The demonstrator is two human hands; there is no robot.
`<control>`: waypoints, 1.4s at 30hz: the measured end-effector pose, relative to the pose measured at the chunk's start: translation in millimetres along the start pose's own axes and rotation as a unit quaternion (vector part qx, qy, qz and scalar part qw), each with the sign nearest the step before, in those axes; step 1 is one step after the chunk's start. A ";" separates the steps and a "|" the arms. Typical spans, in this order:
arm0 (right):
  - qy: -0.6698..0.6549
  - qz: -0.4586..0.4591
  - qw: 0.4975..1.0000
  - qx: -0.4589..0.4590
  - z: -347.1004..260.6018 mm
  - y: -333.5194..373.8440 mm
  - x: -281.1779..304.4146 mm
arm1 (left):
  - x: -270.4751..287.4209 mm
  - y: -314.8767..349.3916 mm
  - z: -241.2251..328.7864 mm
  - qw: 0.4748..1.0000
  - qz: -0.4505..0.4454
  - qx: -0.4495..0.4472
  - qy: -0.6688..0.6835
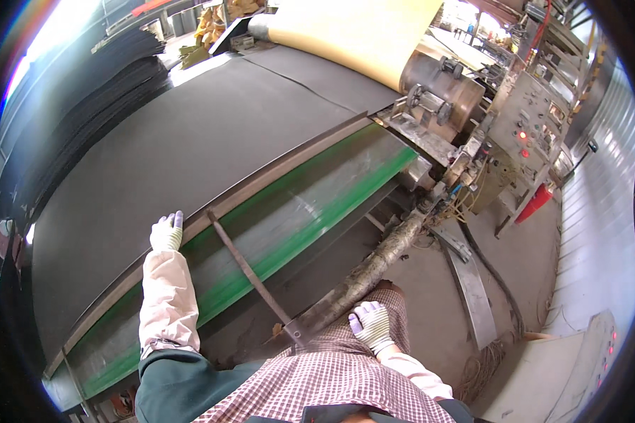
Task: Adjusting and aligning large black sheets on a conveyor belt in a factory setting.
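A wide dark grey sheet [183, 130] lies across the machine bed in front of me. My left hand [167, 233], in a pale striped glove with lilac fingertips, is laid open at the sheet's near edge. Its fingers stretch forward over the brown edge bar [254, 174]. My right hand [371, 326], gloved the same way, rests on my checked apron [324, 377] at thigh height, holding nothing that I can see. Its fingers look loosely spread.
Below the bar slopes a green-edged metal panel [296, 211]. A thin rod [250, 273] joins a thick worn pipe [367, 275] by my legs. Rollers carry yellow sheeting [353, 32] beyond. Control panels [525, 116] stand right; stacked dark sheets [106, 106] are at left.
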State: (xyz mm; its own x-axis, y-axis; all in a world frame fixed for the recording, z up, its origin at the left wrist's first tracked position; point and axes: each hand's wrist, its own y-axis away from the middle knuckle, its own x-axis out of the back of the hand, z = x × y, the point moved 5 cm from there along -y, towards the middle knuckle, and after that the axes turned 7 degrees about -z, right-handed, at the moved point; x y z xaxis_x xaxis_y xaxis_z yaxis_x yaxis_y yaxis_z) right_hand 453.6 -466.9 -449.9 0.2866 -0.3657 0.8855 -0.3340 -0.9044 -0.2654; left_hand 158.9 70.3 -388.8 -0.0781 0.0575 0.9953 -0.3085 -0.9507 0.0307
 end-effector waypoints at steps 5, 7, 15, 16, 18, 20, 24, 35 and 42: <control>-0.023 0.020 0.999 0.007 2.1 0.3 4.2 | -1.6 -23.7 87.6 0.999 -0.041 -0.019 -0.023; -0.019 0.018 1.000 0.003 0.3 -2.6 12.5 | 4.0 -25.3 130.7 0.999 -0.037 -0.028 -0.002; -0.036 -0.016 0.999 0.010 6.3 -1.3 8.0 | 5.8 -54.4 257.2 0.997 -0.068 -0.045 0.012; -0.038 -0.017 0.999 0.009 6.1 -0.8 7.1 | 5.0 -58.2 272.1 0.996 -0.075 -0.052 0.014; -0.037 -0.022 0.999 0.008 5.8 0.4 8.7 | 3.0 -61.4 296.1 0.993 -0.085 -0.076 0.025; -0.039 -0.013 0.999 0.012 3.5 -1.1 7.9 | -6.2 -81.4 288.5 0.983 -0.099 -0.129 0.087; -0.038 -0.016 0.999 -0.006 11.6 5.0 12.6 | -3.2 -58.0 261.6 0.962 -0.052 -0.264 0.053; 0.007 -0.011 0.999 0.032 -6.2 -4.7 -0.6 | 25.8 81.5 -143.7 0.993 0.086 -0.035 -0.068; 0.015 0.012 1.000 0.017 3.5 6.5 -17.7 | 45.3 55.7 -2.1 0.987 0.061 0.146 -0.018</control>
State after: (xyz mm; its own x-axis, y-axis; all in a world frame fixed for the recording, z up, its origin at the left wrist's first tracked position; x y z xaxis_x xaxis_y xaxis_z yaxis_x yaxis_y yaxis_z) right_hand 449.5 -467.1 -468.6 0.2519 -0.3813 0.8895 -0.3101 -0.9024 -0.2991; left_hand 136.2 20.7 -342.3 -0.0614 -0.0680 0.9958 -0.0117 -0.9976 -0.0688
